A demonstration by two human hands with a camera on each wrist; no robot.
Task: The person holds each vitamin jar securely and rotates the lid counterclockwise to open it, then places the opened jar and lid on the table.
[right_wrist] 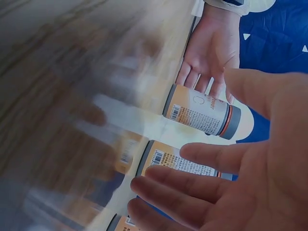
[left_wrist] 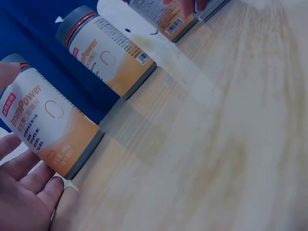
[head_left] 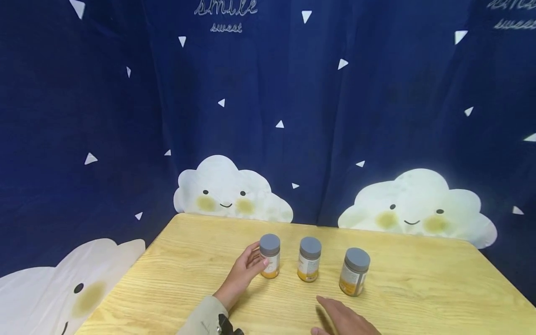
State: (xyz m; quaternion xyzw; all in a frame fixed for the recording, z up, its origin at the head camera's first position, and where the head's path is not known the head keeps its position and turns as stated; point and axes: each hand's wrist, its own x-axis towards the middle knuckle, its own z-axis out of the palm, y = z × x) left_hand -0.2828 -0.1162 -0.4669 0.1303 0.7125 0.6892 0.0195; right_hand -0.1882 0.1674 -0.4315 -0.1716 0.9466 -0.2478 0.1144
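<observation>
Three supplement bottles with grey lids and white-and-orange labels stand upright in a row. At the left bottle (head_left: 272, 264), my left hand (head_left: 243, 274) has its thumb over the near side and its fingers around the far left side, holding it. The left wrist view shows this bottle (left_wrist: 50, 120) close up, its base on the table, fingertips partly hidden behind it. The middle bottle (head_left: 309, 266) and the right bottle (head_left: 354, 278) stand apart from it. My right hand (head_left: 345, 318), fingers extended and holding nothing, hovers in front of them, nearest the right bottle.
The bottles stand on a light wooden table (head_left: 201, 246). Behind it hangs a dark blue curtain (head_left: 259, 139) with white triangles and smiling clouds. A pale sleeve (head_left: 205, 316) with a black strap covers my left wrist.
</observation>
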